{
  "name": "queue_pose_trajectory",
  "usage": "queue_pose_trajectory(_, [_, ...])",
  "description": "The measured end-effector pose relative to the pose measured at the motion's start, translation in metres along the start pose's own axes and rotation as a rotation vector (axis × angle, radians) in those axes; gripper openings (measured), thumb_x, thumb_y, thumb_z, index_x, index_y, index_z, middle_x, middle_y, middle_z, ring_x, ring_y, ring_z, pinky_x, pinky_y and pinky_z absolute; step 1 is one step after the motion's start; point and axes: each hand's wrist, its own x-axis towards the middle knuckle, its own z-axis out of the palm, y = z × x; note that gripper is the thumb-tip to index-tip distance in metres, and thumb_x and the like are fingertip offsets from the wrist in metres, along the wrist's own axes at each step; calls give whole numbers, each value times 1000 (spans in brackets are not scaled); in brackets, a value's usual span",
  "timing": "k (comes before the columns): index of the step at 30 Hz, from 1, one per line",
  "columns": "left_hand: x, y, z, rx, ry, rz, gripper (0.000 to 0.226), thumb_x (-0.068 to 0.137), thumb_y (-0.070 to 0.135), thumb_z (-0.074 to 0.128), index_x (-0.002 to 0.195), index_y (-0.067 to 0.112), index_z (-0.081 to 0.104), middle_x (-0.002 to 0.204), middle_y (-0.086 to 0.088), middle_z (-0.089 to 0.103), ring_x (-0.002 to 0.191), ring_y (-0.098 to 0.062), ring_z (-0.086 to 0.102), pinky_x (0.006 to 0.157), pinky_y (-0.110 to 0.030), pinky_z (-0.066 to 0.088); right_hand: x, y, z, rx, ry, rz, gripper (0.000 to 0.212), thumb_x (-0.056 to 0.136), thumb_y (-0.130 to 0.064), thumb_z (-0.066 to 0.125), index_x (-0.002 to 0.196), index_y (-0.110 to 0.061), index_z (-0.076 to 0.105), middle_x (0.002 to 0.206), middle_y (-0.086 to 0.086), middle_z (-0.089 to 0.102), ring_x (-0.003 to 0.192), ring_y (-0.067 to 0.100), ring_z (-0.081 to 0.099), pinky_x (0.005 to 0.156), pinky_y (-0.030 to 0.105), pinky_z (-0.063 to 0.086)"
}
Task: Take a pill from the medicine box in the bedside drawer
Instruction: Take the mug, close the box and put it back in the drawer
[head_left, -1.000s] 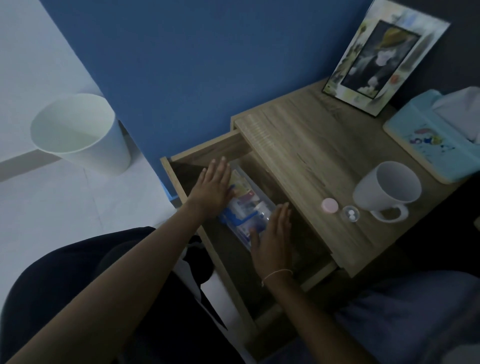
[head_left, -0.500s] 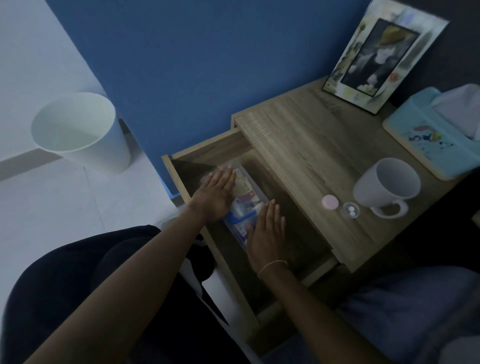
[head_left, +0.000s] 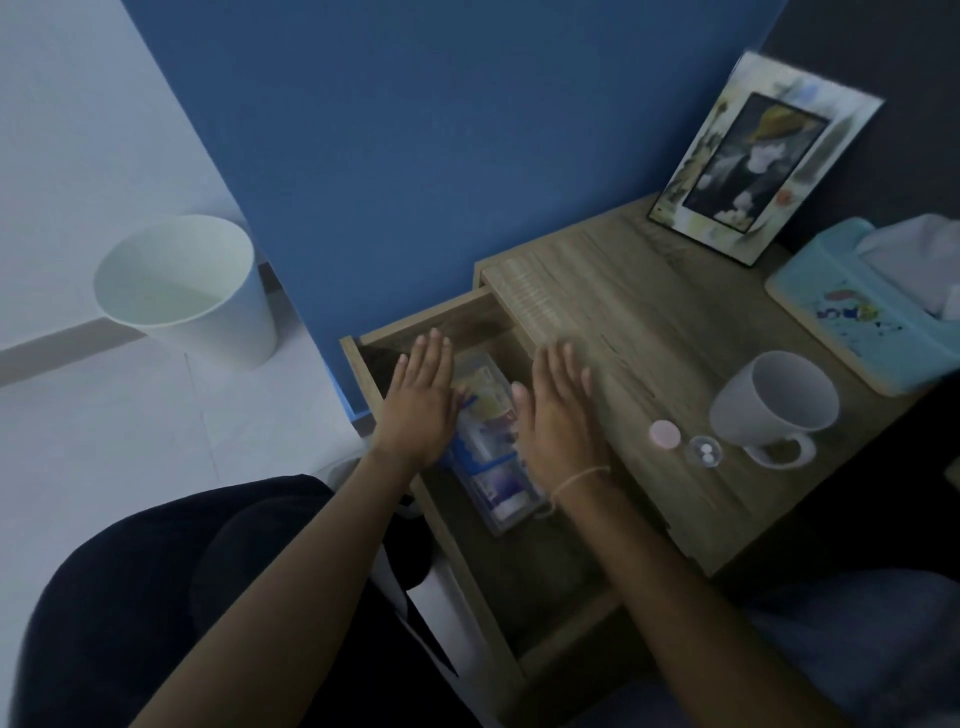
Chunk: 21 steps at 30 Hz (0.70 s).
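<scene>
The bedside drawer (head_left: 470, 587) stands pulled open. A clear plastic medicine box (head_left: 491, 452) with coloured packets inside lies in it. My left hand (head_left: 418, 408) is flat with fingers apart, over the box's left side. My right hand (head_left: 558, 410) is flat and open at the box's right side, its fingers above the drawer's right edge. Neither hand grips the box. On the tabletop a small clear cap (head_left: 704, 451) holds two white pills, with a pink lid (head_left: 664, 434) beside it.
A white mug (head_left: 776, 408) stands right of the pills on the wooden bedside table (head_left: 639, 322). A picture frame (head_left: 753, 161) and a light blue tissue box (head_left: 862, 306) sit at the back. A white bin (head_left: 192, 291) stands on the floor at left.
Both hands have lifted off the medicine box and spread apart. The right hand moved up and to the right, over the drawer's right edge. The box stays in the drawer.
</scene>
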Motion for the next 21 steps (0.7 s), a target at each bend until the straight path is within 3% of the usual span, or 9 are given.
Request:
queue_pose_trajectory(2, [-5,0,-4,-10,46,-117,62,102,37,22,151,6,1,161,-13,-5,149,-25,-10,121,-39,-4,33,9,-11,-23,57,5,57,101,-36,22,149,-5,21,158,12,21,148,23,7,119,40,0])
queue_pose_trajectory(6, [-9,-2,-5,3,78,-273,62,102,34,23,150,0,0,161,-17,-5,149,-29,-8,123,-41,3,77,37,-14,-106,-29,55,52,102,-25,25,150,-6,18,160,11,16,149,25,6,121,42,2])
queue_pose_trajectory(14, [-8,-5,-2,-91,95,-419,68,101,38,25,150,0,-3,160,-18,-9,149,-29,-10,123,-40,1,89,68,11,-179,-118,32,56,101,-34,20,150,-8,19,160,9,18,149,24,9,120,43,4])
queue_pose_trajectory(21, [-4,-5,6,-130,59,-453,69,101,39,25,149,-1,-3,160,-19,-10,149,-30,-10,123,-41,-1,87,75,19,-182,-72,21,58,99,-38,15,150,-10,18,159,8,21,148,21,11,121,41,4])
